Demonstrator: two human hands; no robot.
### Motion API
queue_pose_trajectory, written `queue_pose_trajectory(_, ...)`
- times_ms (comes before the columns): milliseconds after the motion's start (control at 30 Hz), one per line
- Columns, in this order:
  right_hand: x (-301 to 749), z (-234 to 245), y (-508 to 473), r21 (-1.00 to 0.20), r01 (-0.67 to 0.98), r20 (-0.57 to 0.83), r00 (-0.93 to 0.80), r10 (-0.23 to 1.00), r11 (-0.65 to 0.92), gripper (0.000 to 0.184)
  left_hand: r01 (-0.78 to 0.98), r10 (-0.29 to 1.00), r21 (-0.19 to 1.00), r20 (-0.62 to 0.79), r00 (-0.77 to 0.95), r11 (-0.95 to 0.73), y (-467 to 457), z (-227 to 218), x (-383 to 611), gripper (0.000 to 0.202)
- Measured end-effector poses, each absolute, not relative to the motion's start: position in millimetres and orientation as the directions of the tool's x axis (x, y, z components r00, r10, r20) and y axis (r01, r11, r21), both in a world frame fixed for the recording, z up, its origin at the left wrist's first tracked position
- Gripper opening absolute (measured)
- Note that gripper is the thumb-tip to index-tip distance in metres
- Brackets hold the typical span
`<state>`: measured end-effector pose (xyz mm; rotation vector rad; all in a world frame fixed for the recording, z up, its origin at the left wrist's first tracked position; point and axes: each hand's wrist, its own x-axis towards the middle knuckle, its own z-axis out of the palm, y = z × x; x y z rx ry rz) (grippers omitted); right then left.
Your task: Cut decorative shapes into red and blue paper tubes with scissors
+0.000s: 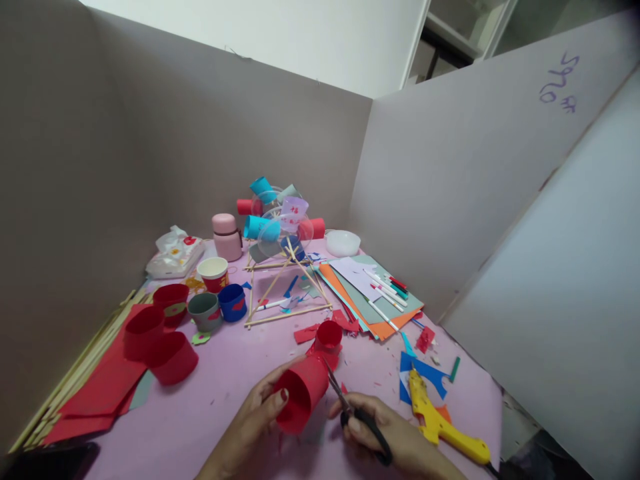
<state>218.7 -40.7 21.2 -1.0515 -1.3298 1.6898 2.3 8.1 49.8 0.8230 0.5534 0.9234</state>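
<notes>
My left hand [260,407] is wrapped round a red paper cylinder [303,390], its open end turned toward me. In my right hand [375,417] are black-handled scissors [367,430], their blades pointing at the far edge of the cylinder. Whether the blades touch the paper I cannot tell. Just beyond stands a smaller red paper cup [329,337] with red scraps [306,333] around it. To the left are more paper cups: red ones [173,359], a grey one [205,312] and a blue one [233,302].
A stick-framed wheel [280,227] with coloured cups stands at the back. On the right lie a yellow glue gun [445,427], paper sheets [395,323] and markers [387,297]. A pink flask [227,238], tissue pack [175,255] and wooden sticks [75,373] are left. Grey panels enclose the table.
</notes>
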Motion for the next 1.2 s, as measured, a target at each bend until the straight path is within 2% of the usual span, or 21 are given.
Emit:
queue_pose_trajectory(367,218.7,29.0,-37.1,-0.989,0.014,-0.142,-0.348,0.927,-0.147,0.053,-0.425,0.874,0.833,-0.133,0.467,0.354,6.8,59.6,4.2,0.039)
queue_pose_trajectory(733,223.9,30.7,-39.3,-0.990,0.042,-0.139,-0.334,0.932,-0.133,0.054,-0.382,0.858,0.862,-0.109,0.503,0.333,12.7,51.1,-0.9,0.041)
queue_pose_trajectory(1200,231.9,27.1,-43.3,-0.974,0.061,-0.224,-0.419,0.880,-0.219,0.059,-0.281,0.864,0.923,-0.096,0.494,0.263,14.8,53.4,-1.9,0.051)
